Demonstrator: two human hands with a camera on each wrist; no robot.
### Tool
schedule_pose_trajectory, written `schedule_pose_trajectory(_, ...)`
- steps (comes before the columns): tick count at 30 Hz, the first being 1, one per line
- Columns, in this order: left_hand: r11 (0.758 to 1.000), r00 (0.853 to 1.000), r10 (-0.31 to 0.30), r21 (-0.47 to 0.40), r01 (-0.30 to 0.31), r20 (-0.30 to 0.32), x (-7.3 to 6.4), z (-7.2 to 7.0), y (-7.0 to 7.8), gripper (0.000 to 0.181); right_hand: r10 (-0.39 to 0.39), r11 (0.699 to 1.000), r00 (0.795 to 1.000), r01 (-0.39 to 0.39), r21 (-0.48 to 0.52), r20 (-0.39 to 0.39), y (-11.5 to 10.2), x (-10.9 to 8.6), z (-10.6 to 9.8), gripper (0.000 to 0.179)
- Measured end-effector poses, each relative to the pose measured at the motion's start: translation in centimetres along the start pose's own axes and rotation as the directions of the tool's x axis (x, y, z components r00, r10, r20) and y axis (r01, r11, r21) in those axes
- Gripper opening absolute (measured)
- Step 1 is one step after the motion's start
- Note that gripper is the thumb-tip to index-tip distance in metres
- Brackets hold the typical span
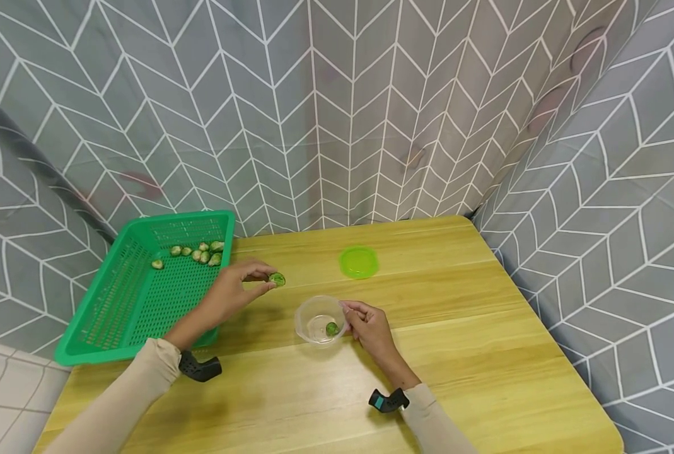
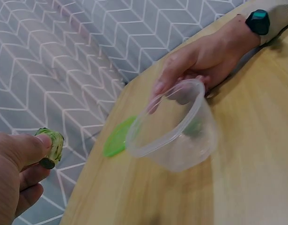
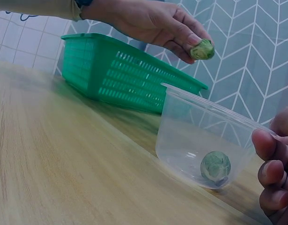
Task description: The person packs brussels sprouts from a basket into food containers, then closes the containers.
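My left hand (image 1: 236,291) pinches a Brussels sprout (image 1: 277,279) between thumb and fingers, raised over the table between the green basket and the tub. In the left wrist view the sprout (image 2: 54,147) shows its cut stem end pointing down. With thumb and fingers my right hand (image 1: 371,325) grips the rim of a clear plastic tub (image 1: 308,315) at its right side. One sprout (image 3: 215,167) lies inside on the tub's floor, seen through the wall in the right wrist view. More sprouts (image 1: 200,255) lie in the green basket (image 1: 144,315) at the left.
A bright green lid (image 1: 359,262) lies flat on the wooden table (image 1: 456,353), behind the tub. Grey patterned curtains (image 1: 337,126) hang along the table's back and right edges. The basket's raised wall stands just left of my left hand.
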State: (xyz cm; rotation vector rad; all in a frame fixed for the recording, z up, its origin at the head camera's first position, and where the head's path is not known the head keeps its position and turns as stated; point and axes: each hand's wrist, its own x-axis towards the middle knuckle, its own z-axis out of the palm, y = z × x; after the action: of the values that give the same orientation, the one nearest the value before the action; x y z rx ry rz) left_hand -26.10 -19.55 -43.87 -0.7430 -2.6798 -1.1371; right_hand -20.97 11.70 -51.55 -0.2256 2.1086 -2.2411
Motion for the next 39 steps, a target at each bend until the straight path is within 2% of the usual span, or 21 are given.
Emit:
schedule_pose_trajectory(10, 0.994, 0.999, 0.003, -0.108, 0.001, 0.039, 0.2, 2.2, 1.1, 0.026, 0.001, 1.000, 1.000, -0.002, 0.011, 0.019, 0.0, 0.0, -0.1, 0.027)
schedule_pose_trajectory(17, 0.988, 0.998, -0.014, -0.152, 0.023, 0.061, 0.1, 3.4, 2.0, 0.024, 0.001, 1.000, 1.000, -0.001, 0.020, 0.006, 2.7, 0.8, -0.5, 0.027)
schedule_pose_trajectory(23, 0.983, 0.996, 0.013, -0.186, 0.003, 0.087, 0.1, 4.7, 2.4, 0.023, -0.018, 1.000, 1.000, 0.018, 0.008, -0.017, 3.4, 0.9, -0.4, 0.027)
schedule_pose_trajectory(26, 0.978, 0.994, 0.015, -0.208, 0.008, 0.109, 0.2, 5.3, 2.8, 0.024, -0.023, 1.000, 0.999, 0.023, 0.006, -0.025, 3.3, 0.9, -0.4, 0.027)
schedule_pose_trajectory(33, 0.982, 0.988, 0.040, -0.190, -0.010, 0.152, 0.3, 6.7, 3.3, 0.024, 0.020, 0.999, 1.000, -0.020, 0.038, 0.012, 0.3, 0.0, -0.2, 0.027)
schedule_pose_trajectory(39, 0.983, 0.982, 0.074, -0.180, -0.043, 0.172, 0.5, 8.0, 3.5, 0.024, 0.020, 1.000, 1.000, -0.020, 0.022, 0.011, 0.2, -0.1, -0.2, 0.027)
